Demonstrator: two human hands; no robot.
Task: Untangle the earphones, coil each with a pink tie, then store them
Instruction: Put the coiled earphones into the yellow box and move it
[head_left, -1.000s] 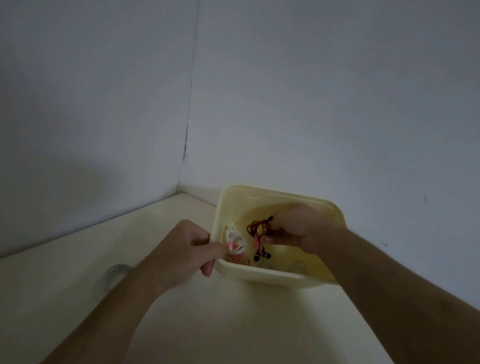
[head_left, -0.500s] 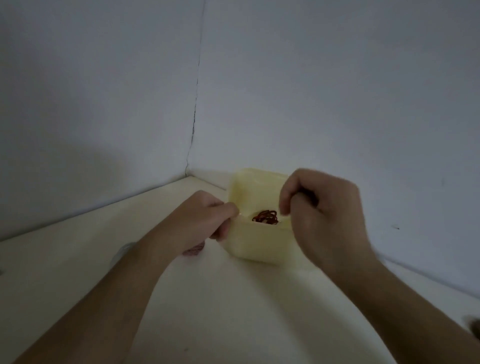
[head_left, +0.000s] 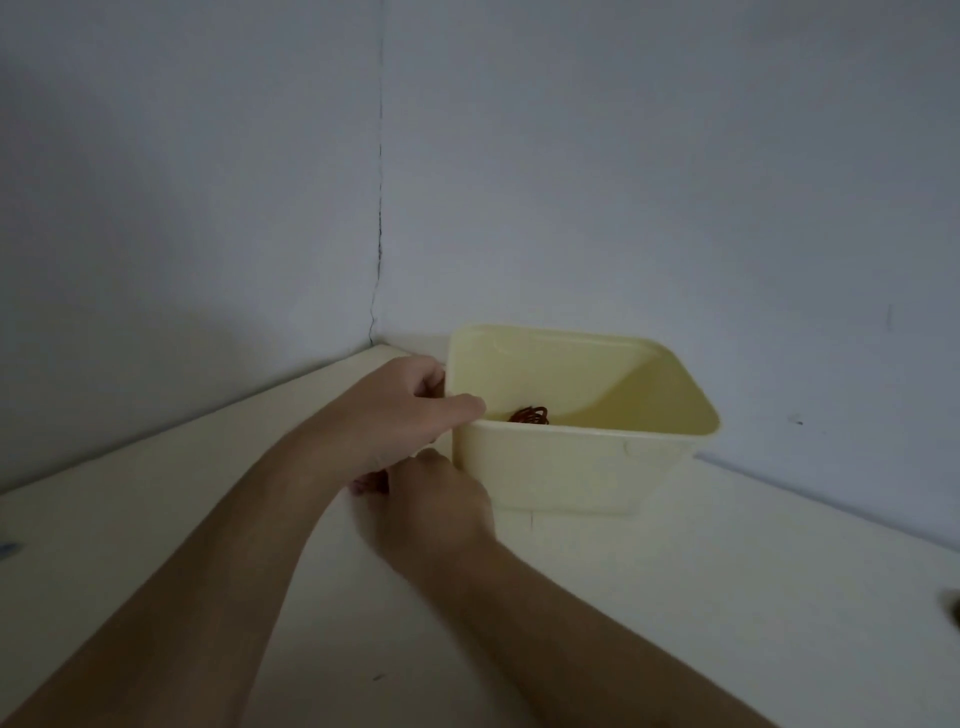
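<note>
A pale yellow plastic bin (head_left: 571, 467) stands on the white table near the wall corner. Over its near rim I see the top of a coiled red earphone (head_left: 529, 415); the rest of the bin's inside is hidden. My left hand (head_left: 405, 410) grips the bin's left rim, thumb laid over the edge and fingers on the outer wall. My right hand (head_left: 436, 504) sits low beside the bin's near left corner, just under my left hand, back of the hand up and fingertips hidden. A small pinkish patch (head_left: 366, 486) shows beneath my left hand; what it is stays unclear.
Two grey walls meet in a corner (head_left: 376, 312) right behind the bin. A dark object (head_left: 953, 616) is cut off at the right edge of the table, and a bluish scrap (head_left: 8, 548) at the left edge.
My right hand came out of the bin, rose, then dropped to the bin's near left corner. My view has lowered, so the white earphone seen inside earlier is hidden. My left hand kept its grip.
</note>
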